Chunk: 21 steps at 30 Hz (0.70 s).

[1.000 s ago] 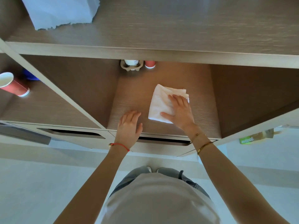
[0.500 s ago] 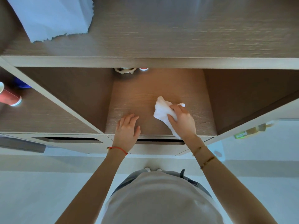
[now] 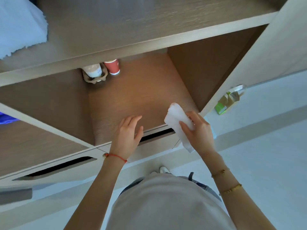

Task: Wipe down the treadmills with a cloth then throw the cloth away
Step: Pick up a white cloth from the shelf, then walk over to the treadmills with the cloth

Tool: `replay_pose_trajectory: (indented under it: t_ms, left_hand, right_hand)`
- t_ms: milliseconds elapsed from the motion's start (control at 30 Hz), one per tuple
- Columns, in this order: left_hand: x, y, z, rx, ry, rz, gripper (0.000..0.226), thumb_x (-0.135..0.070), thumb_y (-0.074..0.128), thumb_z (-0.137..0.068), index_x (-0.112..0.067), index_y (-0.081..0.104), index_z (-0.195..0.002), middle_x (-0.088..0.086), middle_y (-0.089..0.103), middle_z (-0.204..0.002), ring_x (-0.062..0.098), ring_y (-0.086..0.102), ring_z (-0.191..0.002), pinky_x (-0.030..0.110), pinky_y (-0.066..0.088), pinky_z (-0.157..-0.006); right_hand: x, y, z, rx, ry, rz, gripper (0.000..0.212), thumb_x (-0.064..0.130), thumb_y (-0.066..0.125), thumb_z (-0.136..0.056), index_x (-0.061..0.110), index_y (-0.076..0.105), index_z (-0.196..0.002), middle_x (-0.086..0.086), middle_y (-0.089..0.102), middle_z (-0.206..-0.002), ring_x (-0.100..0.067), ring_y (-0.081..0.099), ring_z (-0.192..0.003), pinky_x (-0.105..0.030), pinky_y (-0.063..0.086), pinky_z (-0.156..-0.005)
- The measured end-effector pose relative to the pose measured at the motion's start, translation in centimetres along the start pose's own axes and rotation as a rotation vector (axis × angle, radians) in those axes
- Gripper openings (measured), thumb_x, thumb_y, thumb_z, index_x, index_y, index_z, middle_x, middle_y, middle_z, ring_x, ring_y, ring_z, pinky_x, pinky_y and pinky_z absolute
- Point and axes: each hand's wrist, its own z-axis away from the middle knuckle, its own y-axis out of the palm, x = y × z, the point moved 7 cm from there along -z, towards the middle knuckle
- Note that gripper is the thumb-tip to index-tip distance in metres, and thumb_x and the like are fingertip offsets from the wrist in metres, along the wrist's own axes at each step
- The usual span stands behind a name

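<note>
**Cloth lifted off the shelf**

Gripped in our right hand (image 3: 198,131), the cloth (image 3: 178,122) has come off the shelf (image 3: 132,97) where it lay flat a second ago; our left hand (image 3: 127,135) rests open, empty. Treadmills likely next.

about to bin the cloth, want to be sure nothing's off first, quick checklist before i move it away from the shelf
1. White cloth gripped in right hand: ok, fingers closed around it.
2. Cloth lifted off the brown wooden shelf floor: ok, it is bunched at the front edge, tail hanging below the hand.
3. Left hand free: ok, open and resting at the shelf's front edge, holding nothing.
4. Red paper cup and white cup in its cardboard carrier clear of the hands: ok, both stand at the back.
5. Shelf wiped clean: cannot tell.
6. Bin in reach: cannot tell, none in view.
</note>
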Motion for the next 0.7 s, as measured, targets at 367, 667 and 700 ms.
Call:
replay_pose_trajectory:
  t_ms: [367, 667, 700]
  left_hand:
    - [-5.6, 1.8, 2.7, 0.212, 0.393, 0.076, 0.034, -0.017, 0.058, -0.093, -0.011, 0.060, -0.126, 0.001, 0.062, -0.125, 0.020, 0.056, -0.115, 0.038, 0.048, -0.100]
    - [-13.5, 4.5, 6.0, 0.388, 0.621, 0.092, 0.035, -0.017, 0.059, -0.094, -0.010, 0.060, -0.128, 0.004, 0.064, -0.126, 0.019, 0.058, -0.118, 0.033, 0.048, -0.101]
    - [-14.5, 5.0, 6.5, 0.416, 0.644, 0.091, 0.034, -0.018, 0.059, -0.094, -0.010, 0.060, -0.128, 0.004, 0.064, -0.126, 0.019, 0.058, -0.118, 0.031, 0.047, -0.101]
  right_hand:
    - [-3.2, -6.3, 14.3, -0.318, 0.379, 0.027, 0.022, 0.025, 0.069, -0.086, 0.018, 0.062, -0.106, 0.004, 0.057, -0.090, -0.015, 0.048, -0.068, -0.025, 0.034, -0.062]
    - [-5.3, -11.1, 26.3, -0.534, 0.641, 0.064, 0.016, 0.020, 0.069, -0.085, 0.017, 0.063, -0.100, -0.001, 0.060, -0.089, -0.024, 0.057, -0.071, -0.034, 0.045, -0.061]
    - [-5.6, -11.6, 27.7, -0.558, 0.668, 0.065, 0.016, 0.020, 0.069, -0.085, 0.017, 0.063, -0.100, 0.000, 0.060, -0.089, -0.024, 0.057, -0.070, -0.033, 0.044, -0.061]
